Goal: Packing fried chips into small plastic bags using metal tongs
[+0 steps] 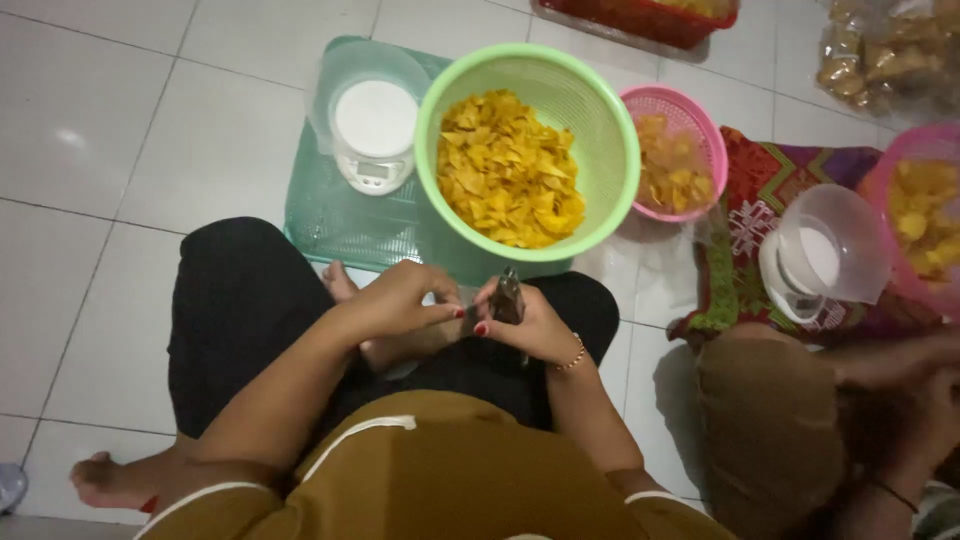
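The person sits cross-legged on the white tiled floor point(120, 130), and both hands meet close together over the lap, fingertips almost touching. The right hand point(530, 325) is closed around a small dark metal tool point(507, 297) that stands upright out of its grip; what kind of tool it is cannot be made out. The left hand point(400, 298) is curled, with its fingers bent toward the base of that tool, and it seems to pinch something very small there, though the frame does not show what. Just beyond the hands stands a round light-green plastic basket point(610, 150) holding a heap of yellow chips point(508, 170). The basket rests partly on a flat green plastic mat point(330, 220) that lies on the floor ahead of the left hand. On that mat, farther out from the left hand, sits a small white digital kitchen scale point(374, 130) with a clear plastic bowl tipped over its platform. Beyond the right hand and off to its outer side is a smaller pink plastic basket point(705, 130) with more pale chips in it. Farther to the right of the right hand lies a red patterned cloth point(760, 180), and on it a second white scale point(800, 270) under a clear cover. Another person's arm point(890, 365) shows at the lower right, well apart from the hands.
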